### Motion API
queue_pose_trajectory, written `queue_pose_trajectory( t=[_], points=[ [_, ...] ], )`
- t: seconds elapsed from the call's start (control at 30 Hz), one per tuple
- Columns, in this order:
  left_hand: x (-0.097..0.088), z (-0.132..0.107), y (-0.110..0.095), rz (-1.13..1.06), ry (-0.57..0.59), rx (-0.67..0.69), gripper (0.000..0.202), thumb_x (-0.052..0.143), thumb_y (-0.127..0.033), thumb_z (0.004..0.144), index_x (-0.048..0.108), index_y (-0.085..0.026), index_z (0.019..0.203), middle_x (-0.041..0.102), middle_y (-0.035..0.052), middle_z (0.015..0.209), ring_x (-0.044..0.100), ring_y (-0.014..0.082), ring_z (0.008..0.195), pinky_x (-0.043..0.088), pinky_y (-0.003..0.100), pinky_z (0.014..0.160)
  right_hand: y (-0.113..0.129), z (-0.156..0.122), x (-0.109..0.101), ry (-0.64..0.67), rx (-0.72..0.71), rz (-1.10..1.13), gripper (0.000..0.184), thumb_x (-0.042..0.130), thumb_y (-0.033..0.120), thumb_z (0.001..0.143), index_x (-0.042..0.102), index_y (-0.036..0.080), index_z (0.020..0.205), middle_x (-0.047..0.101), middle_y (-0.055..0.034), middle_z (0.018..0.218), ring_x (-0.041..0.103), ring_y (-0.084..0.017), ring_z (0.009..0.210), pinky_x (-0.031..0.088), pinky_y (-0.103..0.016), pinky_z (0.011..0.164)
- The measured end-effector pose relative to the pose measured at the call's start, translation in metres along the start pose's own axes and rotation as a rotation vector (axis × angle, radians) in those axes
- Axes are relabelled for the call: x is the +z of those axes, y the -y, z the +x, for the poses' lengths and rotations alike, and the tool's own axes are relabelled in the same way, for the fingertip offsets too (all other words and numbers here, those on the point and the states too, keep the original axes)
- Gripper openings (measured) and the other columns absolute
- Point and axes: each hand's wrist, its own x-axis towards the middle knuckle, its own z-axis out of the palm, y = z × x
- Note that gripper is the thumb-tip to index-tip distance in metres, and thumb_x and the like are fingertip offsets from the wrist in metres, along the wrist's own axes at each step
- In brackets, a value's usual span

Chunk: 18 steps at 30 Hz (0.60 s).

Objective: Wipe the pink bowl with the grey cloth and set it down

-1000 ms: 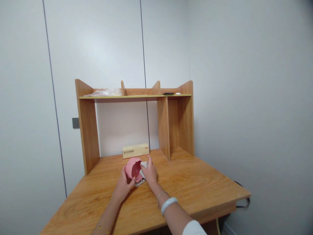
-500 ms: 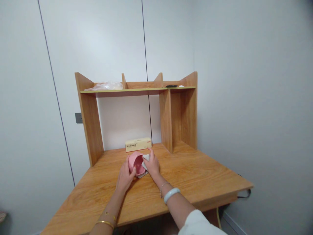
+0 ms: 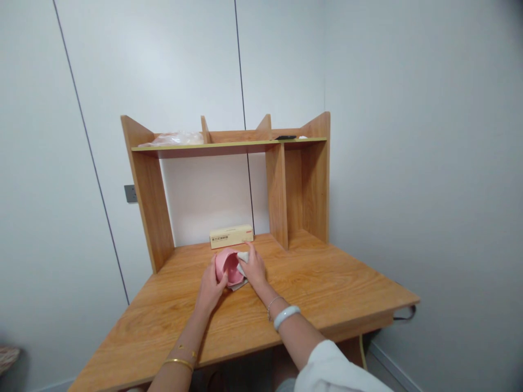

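Note:
A pink bowl (image 3: 223, 262) is tilted on its side above the desk, its hollow turned toward the right and toward me. My left hand (image 3: 211, 283) is closed on the bowl's left side, thumb at the near rim. In my right hand (image 3: 254, 268) is a pale cloth (image 3: 242, 257), pinched against the bowl's right rim and partly inside it. Under the bowl a bit of greyish material (image 3: 239, 285) shows; whether it belongs to the same cloth I cannot tell.
Behind the bowl a long cream box (image 3: 231, 236) with printed lettering stands on the wooden desk (image 3: 318, 283). Above is a shelf unit (image 3: 278, 190) carrying a clear plastic bag (image 3: 177, 139) and a flat black object (image 3: 286, 137). A wall socket (image 3: 131, 193) is at left.
The view has shifted slightly, so the desk sits a little higher in the picture. Both hands keep their hold on the bowl and cloth, with only a slight shift.

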Motion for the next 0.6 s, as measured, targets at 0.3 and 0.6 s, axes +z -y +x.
queue_pose_trajectory(
  t=[0.3,0.6],
  points=[
    [0.001,0.001,0.005,0.035,-0.012,0.038,0.062,0.047,-0.034,0.076,0.031,-0.013,0.133,0.047,0.0148,0.128,0.046,0.0235,0.116,0.034,0.039,0.099,-0.01,0.002,0.012,0.111,0.135,0.126,0.039,0.055,0.031,0.075,0.049,0.024,0.113,0.064,-0.0048,0.096,0.059,-0.018,0.09,0.041,-0.025,0.072],
    [0.001,0.003,0.004,-0.024,-0.035,-0.091,0.055,0.043,-0.034,0.078,0.034,-0.011,0.128,0.051,0.016,0.122,0.051,0.0232,0.11,0.038,0.039,0.095,-0.008,0.001,0.005,0.114,0.031,0.279,0.041,0.053,0.038,0.076,0.047,0.022,0.114,0.064,-0.0025,0.086,0.059,-0.017,0.08,0.042,-0.025,0.07]
  ],
)
